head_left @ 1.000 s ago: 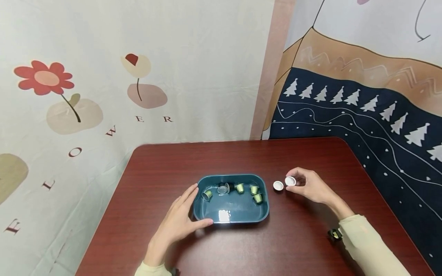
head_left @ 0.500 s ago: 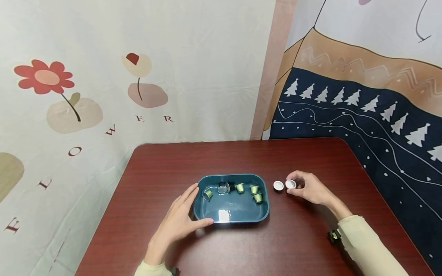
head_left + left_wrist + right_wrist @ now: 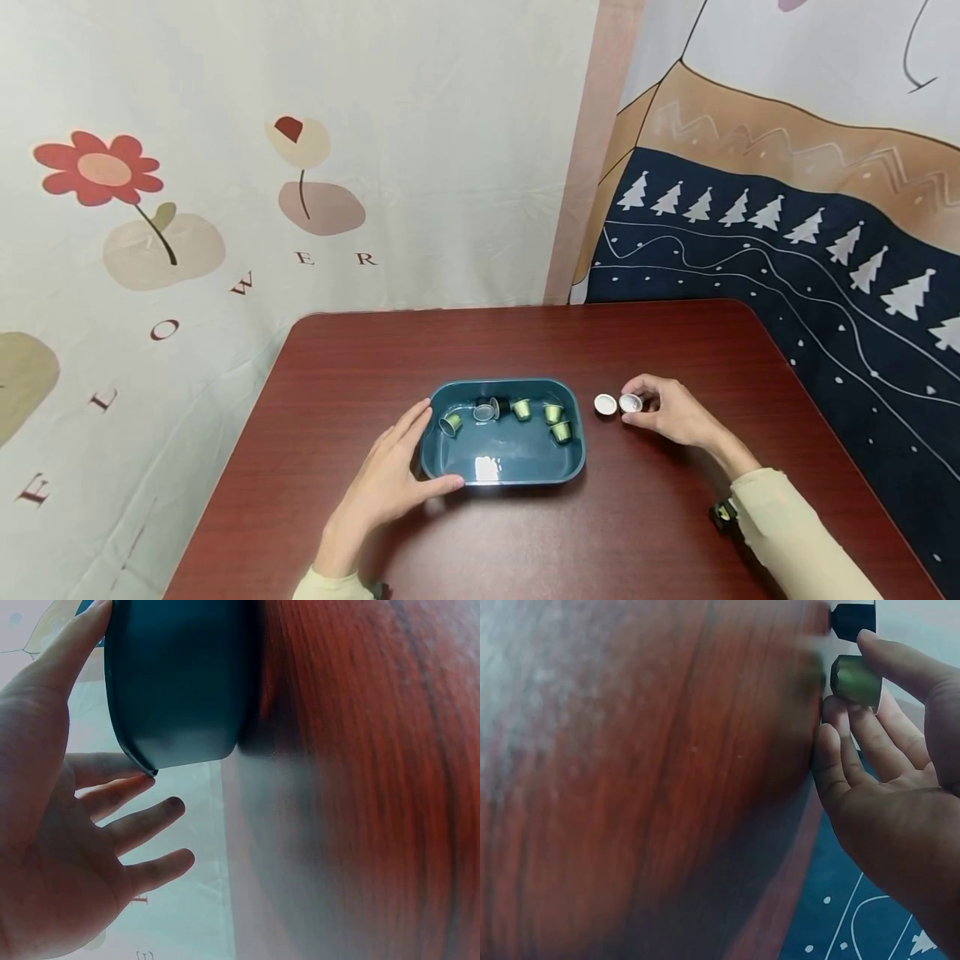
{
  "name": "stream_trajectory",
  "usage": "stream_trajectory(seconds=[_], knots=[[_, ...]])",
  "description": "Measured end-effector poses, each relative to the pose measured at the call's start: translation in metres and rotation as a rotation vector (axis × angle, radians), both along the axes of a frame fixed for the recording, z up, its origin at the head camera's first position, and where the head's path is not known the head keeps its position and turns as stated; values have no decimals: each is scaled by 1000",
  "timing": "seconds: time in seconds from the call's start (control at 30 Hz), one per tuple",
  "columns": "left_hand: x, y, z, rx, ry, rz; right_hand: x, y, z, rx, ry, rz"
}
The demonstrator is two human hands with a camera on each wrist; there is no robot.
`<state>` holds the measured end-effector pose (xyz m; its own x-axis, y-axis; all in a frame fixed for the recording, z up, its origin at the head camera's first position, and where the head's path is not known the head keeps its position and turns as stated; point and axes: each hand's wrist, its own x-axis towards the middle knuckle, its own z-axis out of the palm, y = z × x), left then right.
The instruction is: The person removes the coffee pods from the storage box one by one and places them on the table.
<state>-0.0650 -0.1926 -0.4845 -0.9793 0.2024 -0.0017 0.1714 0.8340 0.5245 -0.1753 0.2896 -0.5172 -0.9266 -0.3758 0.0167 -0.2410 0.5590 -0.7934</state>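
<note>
Your blue tray (image 3: 525, 467) holds four green capsules (image 3: 561, 432) and two dark capsules (image 3: 483, 412). Your left hand (image 3: 386, 473) spreads around its left end; right of it, your right hand (image 3: 675, 412) pinches a fifth green capsule (image 3: 856, 679), just beside a third dark capsule (image 3: 855, 622).

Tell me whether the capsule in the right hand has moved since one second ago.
Yes: in the head view, the held capsule has shifted slightly down the picture, to about level with the standing capsule beside it.

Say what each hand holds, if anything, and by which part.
Right hand: a green, cup-shaped, white-lidded capsule, pinched by its sides near the rim. Left hand: nothing gripped; it only touches a teal rectangular tray at its rim.
</note>
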Motion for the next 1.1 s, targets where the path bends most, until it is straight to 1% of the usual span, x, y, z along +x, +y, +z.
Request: stream_trajectory(seconds=[0.5, 0.73, 1.1], knots=[[0, 0, 1, -2, 1, 1, -1, 0, -4, -16, 1, -13], [1, 0, 0, -2, 5, 3, 0, 0, -4, -4, 11, -15], [1, 0, 1, 5, -4, 7, 1, 1, -3, -6, -5, 3]])
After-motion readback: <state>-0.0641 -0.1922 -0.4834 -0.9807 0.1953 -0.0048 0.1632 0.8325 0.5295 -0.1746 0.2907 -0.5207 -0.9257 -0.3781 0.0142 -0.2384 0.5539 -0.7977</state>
